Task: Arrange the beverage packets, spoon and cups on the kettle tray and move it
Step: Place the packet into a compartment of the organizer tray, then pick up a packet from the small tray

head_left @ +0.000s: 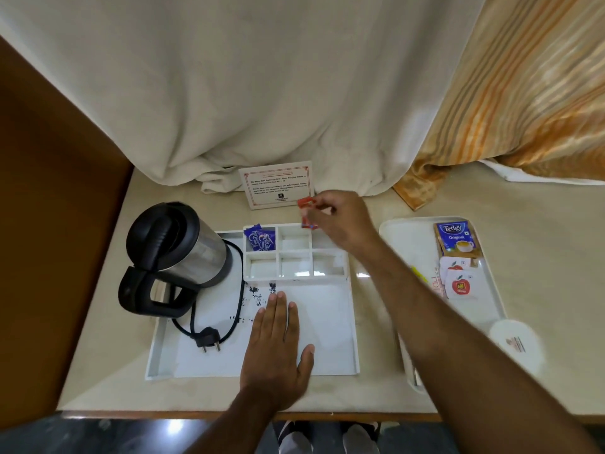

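Right hand (340, 221) pinches a small red packet (307, 213) between fingertips, holding it above the far right compartment of the white kettle tray (327, 326). Left hand (278, 348) lies flat, fingers spread, palm down on the tray's bare near floor. Purple packets (261, 241) sit in the far left compartment, beside the kettle (175, 253) standing at the tray's left. On the surface (540, 204) to the right, a second tray (402, 244) carries a Tetley packet (456, 239) and a white cup (515, 342).
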The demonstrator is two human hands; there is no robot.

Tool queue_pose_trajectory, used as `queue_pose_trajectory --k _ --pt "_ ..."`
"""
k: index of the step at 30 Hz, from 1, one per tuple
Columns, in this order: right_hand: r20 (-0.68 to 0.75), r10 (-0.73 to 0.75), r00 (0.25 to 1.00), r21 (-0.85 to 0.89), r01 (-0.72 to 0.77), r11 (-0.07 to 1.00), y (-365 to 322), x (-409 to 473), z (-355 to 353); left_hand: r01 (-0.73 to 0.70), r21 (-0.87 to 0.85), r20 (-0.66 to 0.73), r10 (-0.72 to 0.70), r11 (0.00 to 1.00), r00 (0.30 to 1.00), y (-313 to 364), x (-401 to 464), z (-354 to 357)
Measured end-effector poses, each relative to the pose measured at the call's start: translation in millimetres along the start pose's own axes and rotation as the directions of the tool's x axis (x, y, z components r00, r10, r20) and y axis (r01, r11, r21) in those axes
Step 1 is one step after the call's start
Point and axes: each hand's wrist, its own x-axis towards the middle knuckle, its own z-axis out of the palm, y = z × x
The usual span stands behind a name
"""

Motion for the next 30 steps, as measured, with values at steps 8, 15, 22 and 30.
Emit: queue_pose_trajectory --k 8,15,22,30 --pt "-0.102 -0.122 0.987 -0.477 0.059 0.877 24 -10 42 0.021 0.008 0.017 -0.021 1.000 1.000 0 0 -1" --pt "-0.366 -0.103 0.925 -0.346 -0.033 0.938 43 -17 -78 0.017 -0.003 0.018 -0.017 1.000 1.000 -3 0 0" --pt "0.077 0.406 0.911 -0.945 -0.063 0.321 90 -14 -194 0.026 -0.004 0.033 -0.026 1.000 0.999 0 -1 -1" --pt "0.163 0.403 0.901 -0.955 0.042 0.294 101 -7 -192 0.030 -0.002 0.056 -0.030 1.000 0.998 -1 0 0"
